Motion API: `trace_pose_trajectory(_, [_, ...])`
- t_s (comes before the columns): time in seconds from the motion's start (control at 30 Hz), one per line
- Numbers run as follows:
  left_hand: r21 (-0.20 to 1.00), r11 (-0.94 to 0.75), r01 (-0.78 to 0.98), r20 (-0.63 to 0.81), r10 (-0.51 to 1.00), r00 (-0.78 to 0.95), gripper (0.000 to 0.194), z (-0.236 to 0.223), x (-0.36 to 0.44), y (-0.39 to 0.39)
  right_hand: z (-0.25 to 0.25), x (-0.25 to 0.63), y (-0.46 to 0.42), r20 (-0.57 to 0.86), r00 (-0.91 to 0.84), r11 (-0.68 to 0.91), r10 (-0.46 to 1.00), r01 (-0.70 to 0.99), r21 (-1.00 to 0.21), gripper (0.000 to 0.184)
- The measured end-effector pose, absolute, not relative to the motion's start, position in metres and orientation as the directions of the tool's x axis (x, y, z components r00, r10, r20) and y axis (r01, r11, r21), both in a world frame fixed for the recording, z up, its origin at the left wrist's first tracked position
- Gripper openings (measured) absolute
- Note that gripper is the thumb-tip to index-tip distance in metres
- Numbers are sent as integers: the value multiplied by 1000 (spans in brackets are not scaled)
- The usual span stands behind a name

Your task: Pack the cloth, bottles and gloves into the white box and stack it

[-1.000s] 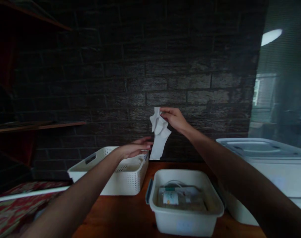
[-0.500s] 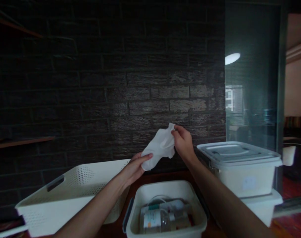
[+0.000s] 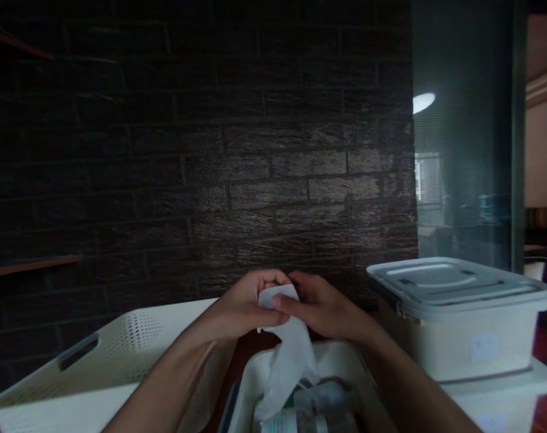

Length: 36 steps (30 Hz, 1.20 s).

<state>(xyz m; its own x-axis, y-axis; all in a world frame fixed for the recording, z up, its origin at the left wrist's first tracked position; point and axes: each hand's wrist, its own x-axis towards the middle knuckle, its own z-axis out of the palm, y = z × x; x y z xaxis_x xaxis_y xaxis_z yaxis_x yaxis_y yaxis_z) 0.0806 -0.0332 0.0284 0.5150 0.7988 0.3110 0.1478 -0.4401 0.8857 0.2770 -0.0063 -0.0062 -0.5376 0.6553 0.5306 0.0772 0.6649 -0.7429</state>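
A thin, limp white wipe (image 3: 293, 355) is held between both hands above an open bin. My left hand (image 3: 250, 304) grips its upper end from the left with bent fingers. My right hand (image 3: 321, 304) closes on that end from the right, its thumb lying across a flat, folded-looking white part. The lower end of the wipe hangs down over the open white bin (image 3: 250, 367). Inside the bin lie a clear bottle with a label (image 3: 280, 421) and other items that I cannot make out, partly covered by the wipe.
To the left stands a white perforated basket (image 3: 138, 328) with a handle slot. Two lidded white boxes (image 3: 463, 337) are stacked on the right. Behind rises a dark brick wall (image 3: 255, 150), with a glass panel (image 3: 463, 150) at the right and a shelf edge (image 3: 32, 266) at the left.
Both hands have come down and together. The wipe, earlier stretched between them, is now gathered at the top and hangs toward the bin. The view has shifted slightly.
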Motion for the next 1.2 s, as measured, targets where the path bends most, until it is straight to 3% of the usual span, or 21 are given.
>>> trace_pose_trajectory(0.07, [922,-382,65,288,787,546,45,25,79,-34,-11,280,-4,519,-501,661,693,152,-735,42])
trace_pose_trajectory(0.17, [934,-355,-32,334,841,427,61,14,82,-38,-14,285,-5,588,-409,704,698,241,-668,48])
trace_pose_trajectory(0.27, [917,-392,-69,396,880,263,53,4,89,-40,-12,288,-8,714,-292,770,637,295,-566,46])
trace_pose_trajectory(0.33, [906,-420,-58,423,886,191,49,-1,91,-40,-10,290,-13,750,-235,783,619,271,-561,41])
trace_pose_trajectory(0.4, [898,-438,-33,438,887,145,46,-4,92,-41,-9,291,-18,694,-234,731,681,158,-663,32])
trace_pose_trajectory(0.5, [864,-503,19,497,858,126,44,-9,92,-44,-11,289,-24,554,-371,574,746,-64,-816,29])
trace_pose_trajectory(0.67, [836,-530,143,512,847,144,44,-20,93,-50,-19,277,-20,541,-418,539,729,-136,-831,34])
trace_pose_trajectory(0.77, [881,-470,55,449,866,220,44,-21,92,-46,-19,277,-18,597,-304,612,742,-57,-789,38])
trace_pose_trajectory(0.87, [904,-425,-47,419,860,289,27,-19,88,-39,-17,280,-19,629,-194,635,753,-35,-771,41])
trace_pose_trajectory(1.1, [906,-392,-160,419,883,213,16,-19,83,-39,-16,282,-22,655,-117,651,746,-78,-755,39])
trace_pose_trajectory(1.2, [864,-440,-246,473,876,95,11,-16,88,-41,-15,282,-23,664,-71,659,745,-79,-748,42])
